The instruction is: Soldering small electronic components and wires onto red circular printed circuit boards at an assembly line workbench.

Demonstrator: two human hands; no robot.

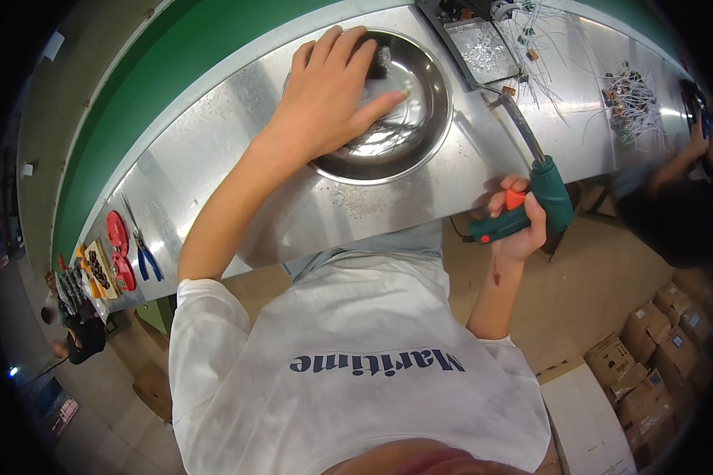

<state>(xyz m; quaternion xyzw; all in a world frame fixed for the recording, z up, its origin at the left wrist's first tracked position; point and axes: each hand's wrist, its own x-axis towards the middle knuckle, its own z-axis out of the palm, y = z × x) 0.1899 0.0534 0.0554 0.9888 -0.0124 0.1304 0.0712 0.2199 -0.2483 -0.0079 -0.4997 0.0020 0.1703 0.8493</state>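
On our metal bench (pixel 202 138), we rest our left hand (pixel 325 93), fingers spread, over the steel bowl (pixel 444 111), perhaps steadying it, while right of that bowl our right hand (pixel 521 244) grips the green pistol-shaped tool (pixel 554 194), orange trigger (pixel 516 199) conveniently near.

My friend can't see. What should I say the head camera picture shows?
A person's right hand grips a green pistol-shaped tool with a red trigger, while the left hand spreads over a metal bowl on a metal bench. Blue-handled pliers lie to the left, white wires to the right.
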